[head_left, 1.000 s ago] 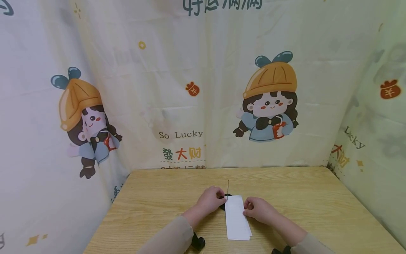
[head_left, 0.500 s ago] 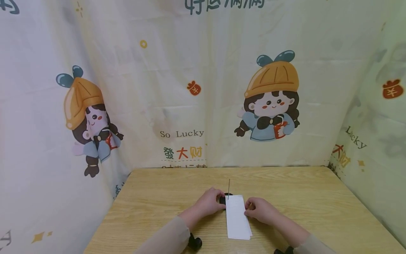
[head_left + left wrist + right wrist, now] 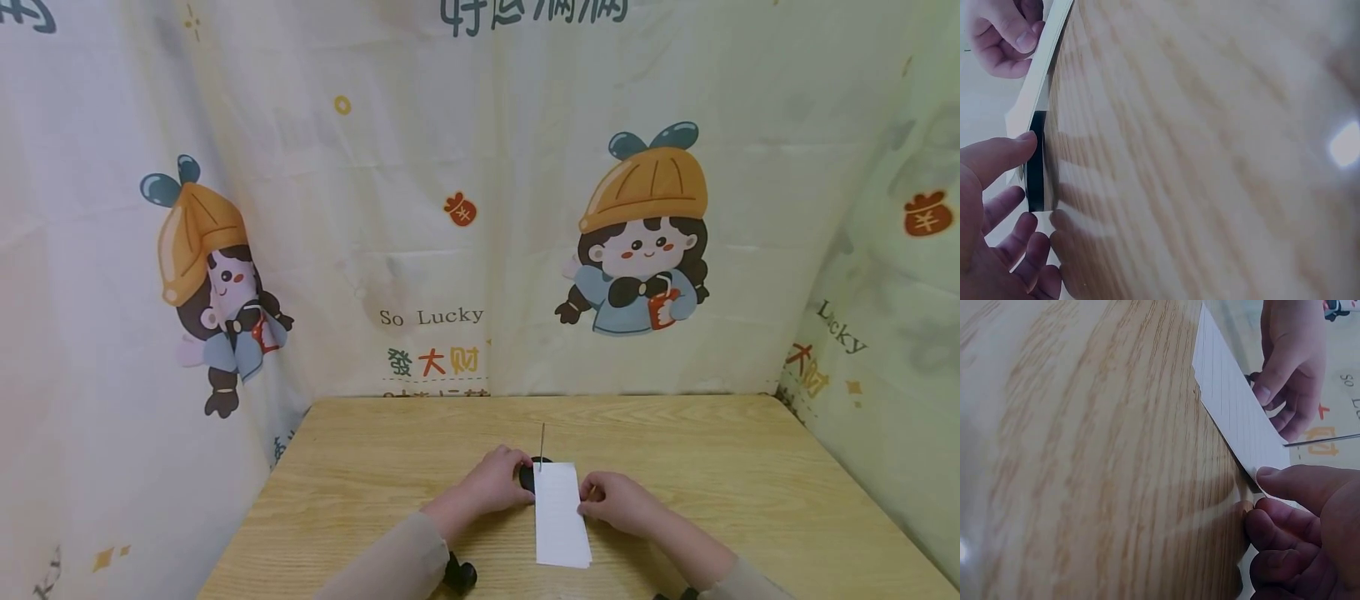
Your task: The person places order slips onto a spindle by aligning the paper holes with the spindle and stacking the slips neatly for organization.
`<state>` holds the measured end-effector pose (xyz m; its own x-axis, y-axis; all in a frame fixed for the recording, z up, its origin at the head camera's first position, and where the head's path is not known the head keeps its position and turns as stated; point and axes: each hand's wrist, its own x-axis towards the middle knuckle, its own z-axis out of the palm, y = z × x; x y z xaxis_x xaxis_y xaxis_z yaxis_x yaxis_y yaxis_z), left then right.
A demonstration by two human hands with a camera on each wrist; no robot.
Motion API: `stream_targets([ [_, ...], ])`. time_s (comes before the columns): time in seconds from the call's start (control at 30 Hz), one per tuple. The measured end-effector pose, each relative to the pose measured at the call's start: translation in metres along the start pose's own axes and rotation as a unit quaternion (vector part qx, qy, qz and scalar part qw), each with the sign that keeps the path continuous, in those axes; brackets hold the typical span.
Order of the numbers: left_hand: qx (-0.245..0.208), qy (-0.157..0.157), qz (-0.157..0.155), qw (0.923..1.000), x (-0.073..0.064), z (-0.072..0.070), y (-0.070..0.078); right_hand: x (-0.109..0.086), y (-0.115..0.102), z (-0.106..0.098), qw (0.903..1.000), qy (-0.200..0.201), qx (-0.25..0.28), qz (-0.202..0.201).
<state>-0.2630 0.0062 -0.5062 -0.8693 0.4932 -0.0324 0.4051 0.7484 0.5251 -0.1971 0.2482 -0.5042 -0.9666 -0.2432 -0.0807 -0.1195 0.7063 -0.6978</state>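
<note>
A bill spike with a black round base [image 3: 527, 477] and a thin upright metal rod [image 3: 543, 442] stands on the table. White lined paper slips [image 3: 560, 518] lie stacked on it, the rod coming up through their far left corner. My left hand [image 3: 495, 481] holds the base's left edge; the left wrist view has the thumb on the black rim [image 3: 1035, 164], other fingers curved beside it. On the other side, my right hand [image 3: 621, 502] pinches the long right edge of the slips between thumb and forefinger, as the right wrist view shows with the ruled paper [image 3: 1235, 406]. The slips cover much of the base.
The wood-grain table [image 3: 390, 442] reaches back to a printed curtain [image 3: 525, 250] that also hangs along both sides. Black wrist-worn gear [image 3: 460, 573] sits by the left sleeve [image 3: 397, 558], close over the table.
The lower sheet edges at the near right corner have come more into line with the stack. My left fingers have slid slightly toward me along the base, and my right hand has lowered slightly.
</note>
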Motion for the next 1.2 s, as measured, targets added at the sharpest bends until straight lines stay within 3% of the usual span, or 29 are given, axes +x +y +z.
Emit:
stream_targets([
  [0.33,0.015,0.003,-0.019,0.9997,-0.002,0.002,0.003,0.0,-0.005,0.0,0.9998,0.002,-0.012,0.019],
  [0.53,0.03,-0.001,-0.01,0.9995,-0.006,0.001,0.006,-0.004,-0.007,-0.001,0.9999,0.002,-0.014,0.0],
  [0.8,0.078,-0.004,-0.012,0.9969,-0.008,0.004,0.011,-0.008,-0.009,-0.002,0.9997,0.001,-0.01,-0.023],
  [1.2,0.129,-0.003,-0.035,0.991,-0.016,0.007,0.025,-0.011,-0.014,-0.001,0.9999,-0.004,-0.014,-0.002],
])
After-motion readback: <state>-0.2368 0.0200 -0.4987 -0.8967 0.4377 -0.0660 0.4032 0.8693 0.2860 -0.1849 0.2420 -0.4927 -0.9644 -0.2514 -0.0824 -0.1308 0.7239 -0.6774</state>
